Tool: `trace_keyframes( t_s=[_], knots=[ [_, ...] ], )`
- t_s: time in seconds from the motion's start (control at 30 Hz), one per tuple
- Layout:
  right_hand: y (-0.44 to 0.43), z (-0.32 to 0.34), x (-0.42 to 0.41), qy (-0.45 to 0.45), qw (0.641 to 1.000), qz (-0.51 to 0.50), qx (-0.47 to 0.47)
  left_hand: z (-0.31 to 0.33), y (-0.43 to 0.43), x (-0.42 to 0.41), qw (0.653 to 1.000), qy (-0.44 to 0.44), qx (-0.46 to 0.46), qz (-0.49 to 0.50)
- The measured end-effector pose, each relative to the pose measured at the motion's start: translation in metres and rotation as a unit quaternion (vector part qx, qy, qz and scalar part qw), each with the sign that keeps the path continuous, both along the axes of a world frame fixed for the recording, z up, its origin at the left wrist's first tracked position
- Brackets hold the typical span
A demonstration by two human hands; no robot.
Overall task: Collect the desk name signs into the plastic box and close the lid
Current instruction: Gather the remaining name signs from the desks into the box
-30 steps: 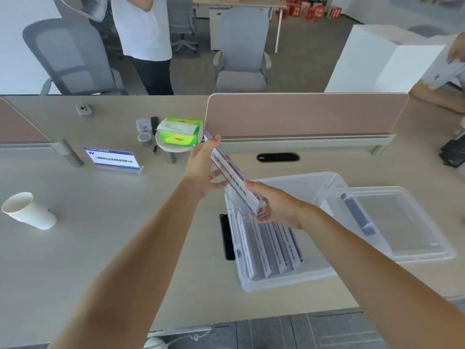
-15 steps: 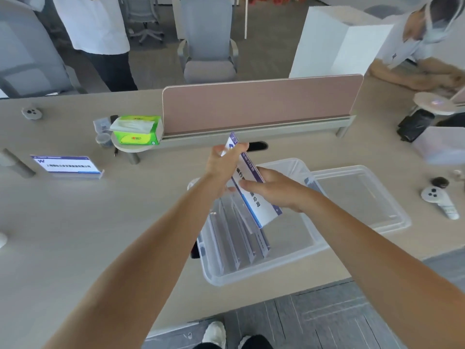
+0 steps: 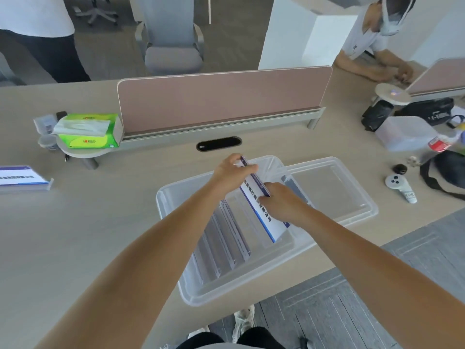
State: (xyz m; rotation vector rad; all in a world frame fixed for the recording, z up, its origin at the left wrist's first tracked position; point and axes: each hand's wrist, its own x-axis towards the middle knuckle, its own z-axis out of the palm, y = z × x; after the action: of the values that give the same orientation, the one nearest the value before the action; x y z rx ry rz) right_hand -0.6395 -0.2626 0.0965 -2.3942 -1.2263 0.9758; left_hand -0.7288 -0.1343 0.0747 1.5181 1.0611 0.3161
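Pale wood-look desk [image 3: 100, 222] fills most of the view, w/ a pinkish divider panel [image 3: 221, 102] standing across its far side. Clear plastic box [image 3: 176, 197] sits near the front edge, roughly centre, tilted diagonally in the frame. Its clear lid [image 3: 352, 192] lies flat on the desk just beside the box, on the right, touching or overlapping the box rim; box is uncovered.

Inside the box, several name signs [image 3: 226, 235] already stand on edge in a row along the left part; exact count hard to tell. 1 more desk name sign [image 3: 259, 210], white w/ blue edging and dark characters, is tilted and partly down in the box, right of that row.

Left hand [image 3: 231, 175] grips the sign's far end, fingers curled over its top edge. Right hand [image 3: 281, 202] is closed on the sign's upper edge nearer the middle, thumb and fingers pinching it.

Another name sign [image 3: 22, 178] stands well apart at the desk's left edge. Green tissue box [image 3: 88, 132] rests on a small round shelf by the divider's left end. White controller [image 3: 400, 186] lies right of the lid.
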Motion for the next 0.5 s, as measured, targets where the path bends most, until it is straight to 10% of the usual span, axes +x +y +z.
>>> trace_keyframes(
  t_s=[0.5],
  knots=[
    [0.014, -0.105, 0.038, 0.041, 0.997, 0.024, -0.063, -0.074, 0.03, 0.04, 0.95, 0.285, 0.062, -0.116]
  ],
)
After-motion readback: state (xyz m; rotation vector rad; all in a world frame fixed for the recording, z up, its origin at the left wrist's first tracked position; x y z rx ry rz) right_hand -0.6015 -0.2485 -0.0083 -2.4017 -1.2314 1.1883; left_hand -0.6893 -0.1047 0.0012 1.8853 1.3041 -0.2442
